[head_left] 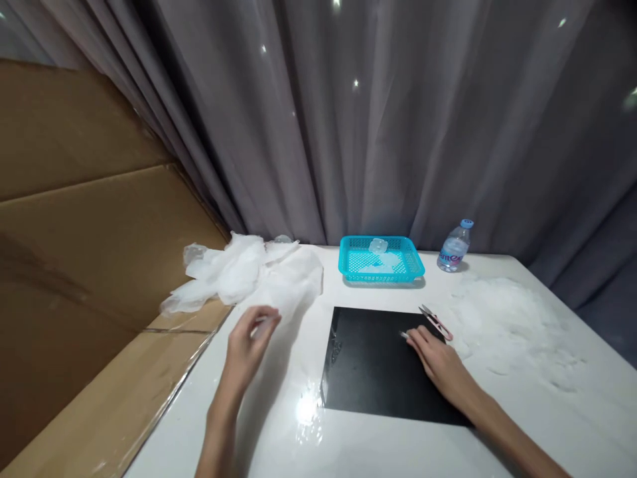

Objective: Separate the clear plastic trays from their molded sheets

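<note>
Over the white table, beside a heap of thin white sheets (pixel 243 269), my left hand (pixel 253 335) is raised with its fingers curled together; whatever it may hold is too small to make out. My right hand (pixel 430 348) is over the right part of a black flat board (pixel 373 365). Its fingers are pinched on a small pale object (pixel 403 334) that I cannot identify. Small scissors with pink handles (pixel 440 325) lie just behind my right hand, at the board's back right corner.
A blue basket (pixel 343 262) with translucent white pieces stands behind the board. A water bottle (pixel 453 249) is to its right. White fluffy material (pixel 507 318) covers the right side. Large cardboard (pixel 89 265) borders the left, and a grey curtain (pixel 348 133) hangs behind.
</note>
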### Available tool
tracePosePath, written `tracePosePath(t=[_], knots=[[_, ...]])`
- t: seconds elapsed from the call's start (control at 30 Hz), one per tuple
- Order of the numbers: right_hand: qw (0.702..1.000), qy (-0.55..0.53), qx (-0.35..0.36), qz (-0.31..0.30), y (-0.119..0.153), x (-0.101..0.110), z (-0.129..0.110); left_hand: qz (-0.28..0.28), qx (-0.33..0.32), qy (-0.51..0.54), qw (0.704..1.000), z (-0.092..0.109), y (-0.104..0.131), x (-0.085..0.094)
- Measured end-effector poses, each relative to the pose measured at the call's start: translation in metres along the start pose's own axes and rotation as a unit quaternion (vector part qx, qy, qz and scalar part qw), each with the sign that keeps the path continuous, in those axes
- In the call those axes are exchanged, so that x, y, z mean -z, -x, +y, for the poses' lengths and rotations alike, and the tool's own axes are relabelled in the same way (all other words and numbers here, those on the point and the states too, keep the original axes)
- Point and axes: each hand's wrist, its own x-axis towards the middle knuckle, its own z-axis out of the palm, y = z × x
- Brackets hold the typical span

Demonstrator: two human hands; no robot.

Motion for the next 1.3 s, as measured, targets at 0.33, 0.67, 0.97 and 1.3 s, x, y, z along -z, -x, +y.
tracePosePath(t=[0.33,0.67,0.97,1.3], knots=[[0.999,0.001,0.005,0.036,0.040,-0.008,-0.020,-0.054,0.090,-0.038,0.994,-0.016,0.042,-0.024],[0.999,0.006,0.003,-0.033,0.064,0.019,-0.024,-0.168,0.107,-0.067,0.978,0.025,0.046,-0.023],[0.977,-0.138,-0.077,-0.141,0.012,0.031,-0.048,-0.182,0.047,0.050,0.981,0.112,0.073,-0.090],[0.906,-0.271,-0.265,-0.189,-0.043,0.023,-0.019,-0.337,0.023,0.162,0.927,0.092,0.017,-0.123]])
